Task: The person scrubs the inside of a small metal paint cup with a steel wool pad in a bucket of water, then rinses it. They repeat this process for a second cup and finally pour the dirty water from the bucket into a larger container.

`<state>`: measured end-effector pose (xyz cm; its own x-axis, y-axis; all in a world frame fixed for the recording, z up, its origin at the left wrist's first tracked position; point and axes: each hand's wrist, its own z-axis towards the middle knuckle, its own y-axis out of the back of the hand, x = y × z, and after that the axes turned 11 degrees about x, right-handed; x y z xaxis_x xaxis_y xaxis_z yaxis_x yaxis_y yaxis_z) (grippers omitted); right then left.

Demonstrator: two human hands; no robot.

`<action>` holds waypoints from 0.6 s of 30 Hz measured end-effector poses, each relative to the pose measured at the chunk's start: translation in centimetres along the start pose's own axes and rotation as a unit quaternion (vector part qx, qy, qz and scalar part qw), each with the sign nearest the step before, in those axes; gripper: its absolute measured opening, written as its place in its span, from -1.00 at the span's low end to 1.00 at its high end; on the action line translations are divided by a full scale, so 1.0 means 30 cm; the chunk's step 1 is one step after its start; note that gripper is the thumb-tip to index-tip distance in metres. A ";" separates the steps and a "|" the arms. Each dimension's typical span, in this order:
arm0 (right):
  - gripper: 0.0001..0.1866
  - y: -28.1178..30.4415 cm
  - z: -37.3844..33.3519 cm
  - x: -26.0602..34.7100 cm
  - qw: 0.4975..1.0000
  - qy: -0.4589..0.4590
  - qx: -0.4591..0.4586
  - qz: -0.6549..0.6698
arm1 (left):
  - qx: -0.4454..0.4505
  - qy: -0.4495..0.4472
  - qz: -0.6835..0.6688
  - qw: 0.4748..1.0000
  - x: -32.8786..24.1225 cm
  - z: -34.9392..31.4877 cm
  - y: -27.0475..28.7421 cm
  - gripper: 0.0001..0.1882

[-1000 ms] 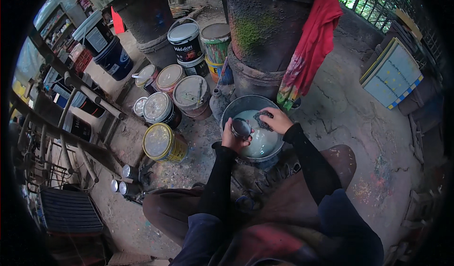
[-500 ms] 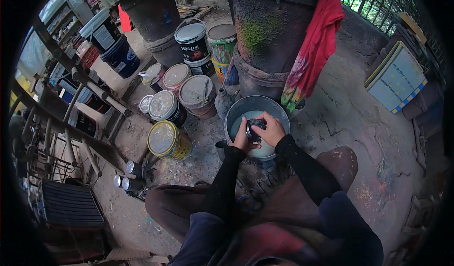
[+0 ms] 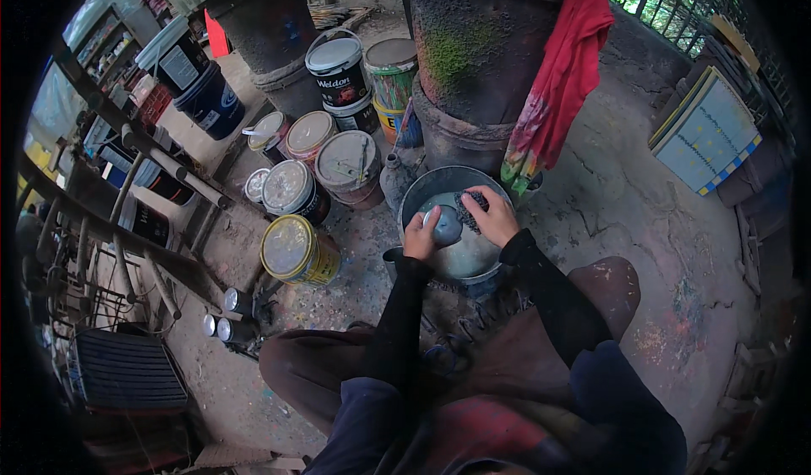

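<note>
Paint-spattered concrete floor (image 3: 634, 209), with two bare hands over a round basin (image 3: 429, 184) of cloudy water (image 3: 478, 254).
The left hand (image 3: 418, 237) grips a round grey cup (image 3: 448, 229) above the basin; the right hand (image 3: 497, 220) grips a dark scrubbing pad (image 3: 467, 216) just beside the cup, at its two o'clock. Farther out from the basin: a yellow-rimmed tin (image 3: 296, 249) at nine o'clock, lidded tins (image 3: 347, 157) at ten, a large dark drum (image 3: 460, 78) at twelve, a hanging red cloth (image 3: 568, 70) at one.

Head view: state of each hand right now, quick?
Left hand: closed, holding a round grey container.
Right hand: closed, holding a dark scrubber.
</note>
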<state>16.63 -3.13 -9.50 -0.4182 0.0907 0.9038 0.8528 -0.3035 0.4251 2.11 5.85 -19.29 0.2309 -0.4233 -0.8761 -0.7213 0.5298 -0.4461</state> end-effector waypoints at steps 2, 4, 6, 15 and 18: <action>-0.65 -0.007 0.002 0.006 0.999 -0.003 0.001 -0.033 | 0.063 -0.003 -0.079 0.995 0.002 -0.010 -0.010 -0.76; -0.68 -0.017 -0.003 -0.032 0.996 0.020 -0.068 -0.062 | 0.049 0.063 -0.161 0.984 -0.054 -0.047 -0.127 -0.71; -0.70 -0.065 -0.019 -0.005 0.990 0.067 -0.078 -0.098 | -0.004 0.074 -0.220 0.973 -0.065 -0.055 -0.166 -0.62; -0.74 -0.091 -0.011 -0.047 0.978 0.067 -0.122 -0.155 | 0.068 0.125 -0.225 0.964 -0.154 -0.143 -0.263 -0.01; -0.74 -0.187 -0.095 0.031 0.974 0.158 -0.047 -0.154 | 0.125 0.079 -0.260 0.954 -0.023 -0.076 -0.092 0.01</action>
<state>10.55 -4.04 -11.18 -0.7375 -0.1006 0.6678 0.6457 -0.3951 0.6535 2.45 2.99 -17.04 0.3999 -0.7716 -0.4947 -0.3537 0.3680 -0.8599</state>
